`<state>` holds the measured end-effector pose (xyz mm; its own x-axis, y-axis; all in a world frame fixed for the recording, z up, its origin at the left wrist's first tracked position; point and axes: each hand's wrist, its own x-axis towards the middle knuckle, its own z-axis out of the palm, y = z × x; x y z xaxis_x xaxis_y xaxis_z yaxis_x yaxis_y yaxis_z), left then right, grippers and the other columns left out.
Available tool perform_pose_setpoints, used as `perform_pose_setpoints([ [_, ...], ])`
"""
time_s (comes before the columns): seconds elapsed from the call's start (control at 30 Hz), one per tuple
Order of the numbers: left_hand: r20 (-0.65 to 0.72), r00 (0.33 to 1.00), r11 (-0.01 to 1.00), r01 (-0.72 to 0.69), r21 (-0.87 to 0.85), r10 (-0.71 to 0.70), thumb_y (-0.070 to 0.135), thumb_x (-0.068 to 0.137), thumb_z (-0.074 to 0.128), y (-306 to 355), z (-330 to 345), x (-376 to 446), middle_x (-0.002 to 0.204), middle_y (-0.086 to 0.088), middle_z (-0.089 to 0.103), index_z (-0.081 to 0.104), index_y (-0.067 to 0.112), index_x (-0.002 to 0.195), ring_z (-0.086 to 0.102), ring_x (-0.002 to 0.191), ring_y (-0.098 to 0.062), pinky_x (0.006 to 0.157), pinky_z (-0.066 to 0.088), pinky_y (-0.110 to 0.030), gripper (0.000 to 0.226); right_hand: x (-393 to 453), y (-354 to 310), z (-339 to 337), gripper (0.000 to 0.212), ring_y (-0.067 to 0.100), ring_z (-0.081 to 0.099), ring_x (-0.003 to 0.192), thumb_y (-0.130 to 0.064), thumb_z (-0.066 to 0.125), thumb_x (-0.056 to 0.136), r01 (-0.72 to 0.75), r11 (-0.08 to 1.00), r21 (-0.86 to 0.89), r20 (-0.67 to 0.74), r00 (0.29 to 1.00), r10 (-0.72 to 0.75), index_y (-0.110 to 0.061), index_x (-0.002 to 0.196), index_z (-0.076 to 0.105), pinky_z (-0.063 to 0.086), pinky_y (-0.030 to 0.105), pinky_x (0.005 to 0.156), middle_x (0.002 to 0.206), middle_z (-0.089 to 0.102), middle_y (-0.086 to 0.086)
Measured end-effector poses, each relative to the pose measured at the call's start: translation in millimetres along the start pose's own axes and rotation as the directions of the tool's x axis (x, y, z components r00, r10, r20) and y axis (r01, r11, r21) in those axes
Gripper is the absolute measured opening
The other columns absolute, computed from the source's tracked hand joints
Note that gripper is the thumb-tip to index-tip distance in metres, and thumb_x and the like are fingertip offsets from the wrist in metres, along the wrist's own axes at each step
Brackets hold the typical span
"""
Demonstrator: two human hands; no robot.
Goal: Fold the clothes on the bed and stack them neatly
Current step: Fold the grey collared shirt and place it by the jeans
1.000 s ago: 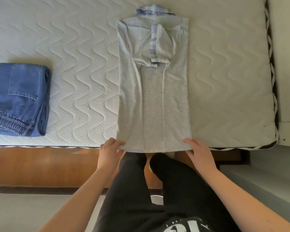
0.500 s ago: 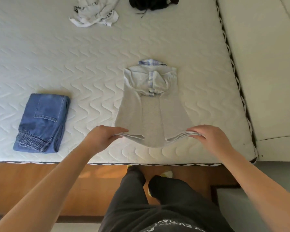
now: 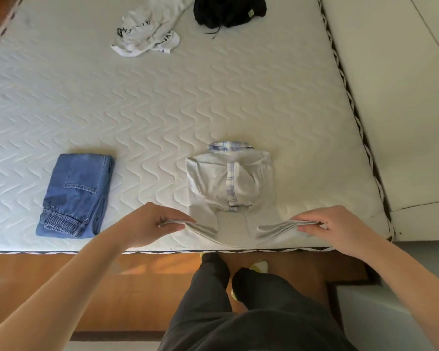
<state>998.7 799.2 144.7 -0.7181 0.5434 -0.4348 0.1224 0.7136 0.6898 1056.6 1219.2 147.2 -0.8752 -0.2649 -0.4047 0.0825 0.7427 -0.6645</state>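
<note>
While the grey shirt (image 3: 230, 188) lay on the near part of the bed (image 3: 162, 110), its collar end pointing away from the person, the left hand (image 3: 151, 224) pinched the left corner of its hem and the right hand (image 3: 336, 225) pinched the right corner. Both corners were raised off the mattress, and the hem sagged between them. Sleeves were folded inward over the shirt's middle, showing a plaid-trimmed placket. Folded blue jeans (image 3: 77, 196) rested flat to the left, well apart from the shirt. A crumpled white garment (image 3: 147, 29) with black lettering and a bunched black garment (image 3: 228, 10) lay at the far side of the bed.
</note>
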Motion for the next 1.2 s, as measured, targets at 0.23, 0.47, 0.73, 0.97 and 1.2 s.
perform_pose_setpoints([
  [0.23,0.134,0.987,0.996,0.084,0.035,-0.088,0.031,0.099,0.056,-38.8,-7.1,86.1,0.106,0.03,0.067,0.062,0.063,0.102,0.063,0.094,0.004,0.086,0.047,-0.016,0.033,78.2,28.9,12.1,0.028,-0.02,0.057,0.097,-0.022,0.067,0.091,-0.014,1.0,0.023,0.028,1.0,0.013,-0.034,0.116,0.071,0.042,0.002,0.08,0.104,0.065,-0.03],
  [0.47,0.151,0.981,0.988,0.104,0.117,-0.121,0.025,0.095,0.06,-84.9,-38.6,180.5,0.101,0.025,0.065,0.062,0.049,0.107,0.06,0.09,0.006,0.078,0.042,-0.008,0.027,180.6,66.1,8.0,0.027,-0.017,0.06,0.094,-0.013,0.067,0.091,-0.079,0.989,0.126,0.002,0.997,0.079,-0.031,0.11,0.074,0.042,0.003,0.078,0.104,0.068,-0.029],
  [0.73,0.026,0.987,0.982,0.158,0.101,-0.162,0.016,0.09,0.062,-158.0,-49.1,305.8,0.106,0.017,0.065,0.06,0.054,0.103,0.058,0.096,0.006,0.076,0.04,-0.009,0.04,314.0,131.8,16.5,0.028,0.005,0.061,0.092,-0.015,0.066,0.093,-0.156,0.987,0.031,-0.12,0.98,0.158,-0.013,0.12,0.07,0.038,0.009,0.073,0.113,0.071,-0.001],
  [0.97,0.005,0.958,0.949,0.282,0.141,-0.286,0.015,0.09,0.06,-213.5,-20.1,372.8,0.127,0.002,0.061,0.062,0.03,0.125,0.055,0.114,-0.014,0.09,0.042,-0.025,0.039,399.1,161.1,45.2,0.033,0.022,0.061,0.113,-0.021,0.063,0.095,-0.289,0.956,-0.042,-0.07,0.956,0.286,-0.016,0.128,0.064,0.037,0.022,0.083,0.126,0.066,0.005],
  [1.2,0.067,0.976,0.976,0.2,0.083,-0.206,0.046,0.084,0.073,-210.0,-10.2,394.3,0.096,0.021,0.059,0.066,0.032,0.111,0.056,0.092,-0.009,0.068,0.034,-0.014,0.031,411.0,148.8,53.0,0.04,0.017,0.061,0.113,-0.038,0.073,0.086,-0.261,0.961,-0.089,-0.015,0.965,0.261,-0.022,0.122,0.068,0.036,0.023,0.083,0.126,0.066,-0.002],
])
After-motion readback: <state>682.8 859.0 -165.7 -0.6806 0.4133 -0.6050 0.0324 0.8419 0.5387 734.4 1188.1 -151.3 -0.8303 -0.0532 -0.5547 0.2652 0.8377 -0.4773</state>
